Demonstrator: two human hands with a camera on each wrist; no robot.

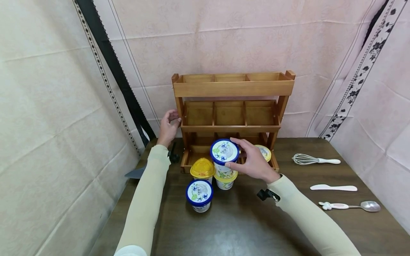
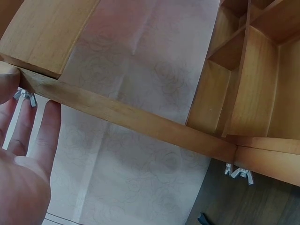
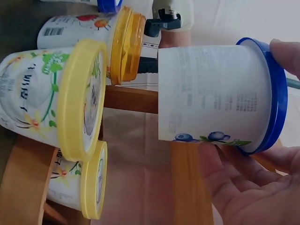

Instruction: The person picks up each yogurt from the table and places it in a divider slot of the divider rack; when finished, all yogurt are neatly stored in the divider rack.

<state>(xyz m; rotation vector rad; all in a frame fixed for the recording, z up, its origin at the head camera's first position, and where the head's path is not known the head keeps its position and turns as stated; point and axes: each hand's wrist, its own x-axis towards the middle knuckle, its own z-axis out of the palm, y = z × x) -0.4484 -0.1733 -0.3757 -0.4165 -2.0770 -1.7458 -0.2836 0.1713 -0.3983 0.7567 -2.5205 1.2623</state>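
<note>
My right hand (image 1: 255, 161) grips a paper ice cream cup with a blue lid (image 1: 225, 151), blueberries printed on its side, thumb and fingers around it. In the head view it is in front of a yellow-lidded cup (image 1: 225, 183); the right wrist view shows the two apart. Left of that stands a cup with a domed orange-yellow lid (image 1: 202, 168), and nearer me another blue-lidded cup (image 1: 199, 195). My left hand (image 1: 168, 128) touches the left side of a wooden rack (image 1: 232, 89), its visible fingers fairly straight beside a metal wing nut (image 2: 26, 96).
A yellow-lidded cup (image 1: 264, 153) sits in the rack's bottom right. At the table's right lie a whisk (image 1: 315, 159), a white knife (image 1: 334, 187) and a spoon (image 1: 350, 206). Behind my left arm lies a dark flat object (image 1: 135, 173). Cloth (image 1: 230, 42) hangs behind.
</note>
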